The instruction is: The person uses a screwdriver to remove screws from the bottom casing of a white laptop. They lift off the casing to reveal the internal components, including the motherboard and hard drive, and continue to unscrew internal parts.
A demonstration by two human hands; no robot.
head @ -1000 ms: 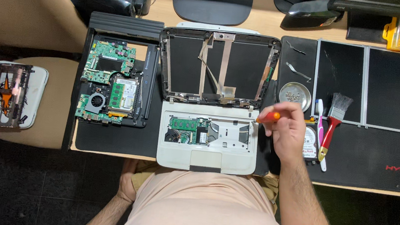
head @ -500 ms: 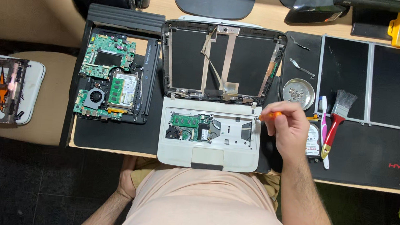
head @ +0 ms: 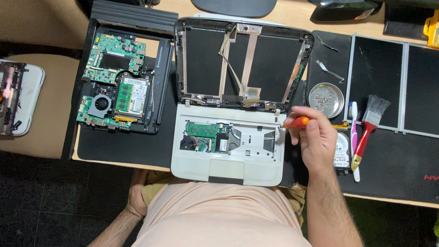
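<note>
Screwdriver (head: 298,122), orange-handled, sits pinched in the right hand (head: 317,142), and it's working right at the upper right corner of the white laptop base (head: 228,145). Its long axis runs nearly level, handle under the fingertips and shaft pointing left toward the hinge corner, though the tip itself is too small to make out against the casing. The right hand is curled closed around that handle, knuckles up, forearm coming in from the lower right. So the tool lies just left of the palm, and the corner it points at is touching distance from the fingers. The left hand (head: 137,201) is well away from all this, down below the desk edge beside the person's lap, resting loosely against the thigh and gripping nothing I can see; whether its fingers are curled I cannot tell. Clearly the right hand is the nearer one by far. The laptop's bare lid frame (head: 241,62) stands open beyond the base, ribbon cables hanging down it. To the right of the hand, close by, lie a small round metal dish of screws (head: 326,99), a hard drive (head: 341,150) and a red-handled brush (head: 367,126). Off to the left sits a second opened laptop with a green board (head: 114,88).
</note>
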